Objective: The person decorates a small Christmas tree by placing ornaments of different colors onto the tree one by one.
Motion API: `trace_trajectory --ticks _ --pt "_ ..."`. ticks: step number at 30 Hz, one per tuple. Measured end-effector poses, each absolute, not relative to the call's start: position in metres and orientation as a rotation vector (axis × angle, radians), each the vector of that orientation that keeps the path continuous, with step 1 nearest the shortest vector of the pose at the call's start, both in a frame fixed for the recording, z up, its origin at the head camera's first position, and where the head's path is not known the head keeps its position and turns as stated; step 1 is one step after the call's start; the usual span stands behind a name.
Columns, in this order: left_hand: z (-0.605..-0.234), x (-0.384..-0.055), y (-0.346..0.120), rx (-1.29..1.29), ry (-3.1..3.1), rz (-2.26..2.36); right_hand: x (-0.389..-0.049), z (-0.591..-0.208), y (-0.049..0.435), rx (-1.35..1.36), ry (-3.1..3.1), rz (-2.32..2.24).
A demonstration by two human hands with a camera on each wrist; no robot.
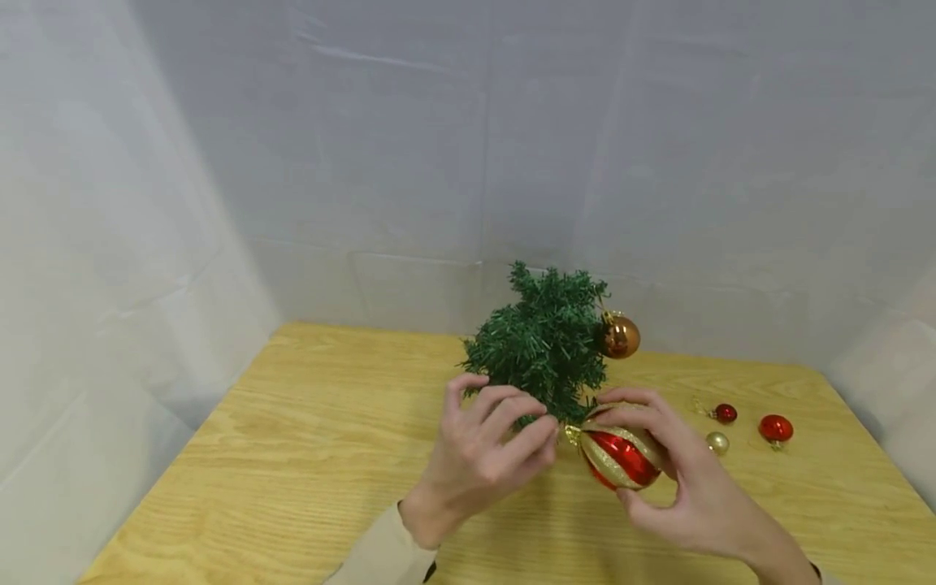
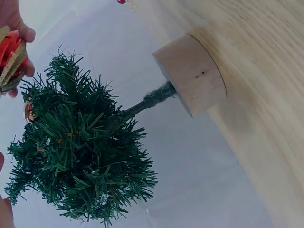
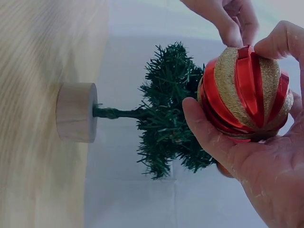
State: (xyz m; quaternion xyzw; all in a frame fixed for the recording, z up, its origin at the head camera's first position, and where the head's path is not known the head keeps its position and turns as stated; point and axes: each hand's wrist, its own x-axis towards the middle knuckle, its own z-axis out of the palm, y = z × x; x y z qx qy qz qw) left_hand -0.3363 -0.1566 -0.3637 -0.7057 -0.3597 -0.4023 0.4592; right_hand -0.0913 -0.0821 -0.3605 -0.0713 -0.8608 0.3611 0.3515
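Observation:
My right hand (image 1: 691,479) grips a large red Christmas bauble (image 1: 621,457) with gold glitter stripes, thumb below and fingers over the top. Its gold cap (image 1: 573,435) faces left, toward my left hand (image 1: 497,443). Curled fingers of that hand pinch at the cap end; any loop between them is too small to make out. Just behind both hands stands a small green artificial Christmas tree (image 1: 537,345). The left wrist view shows its round wooden base (image 2: 190,76) on the table. A copper bauble (image 1: 621,337) hangs on the tree's right side.
To the right on the wooden table (image 1: 292,439) lie a small dark red bauble (image 1: 725,413), a small gold bauble (image 1: 717,443) and a bright red bauble (image 1: 776,428). Pale sheeting (image 1: 409,162) hangs behind the table and at its sides.

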Motion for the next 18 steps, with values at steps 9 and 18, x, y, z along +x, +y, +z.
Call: trace_trajectory --ticks 9,18 --pt "-0.368 -0.336 -0.157 -1.771 -0.9 -1.04 -0.1 -0.361 -0.084 -0.307 -2.206 0.791" --pt "-0.37 -0.333 -0.157 -1.792 -0.88 -1.055 -0.111 -0.358 -0.083 -0.32 -2.291 0.315"
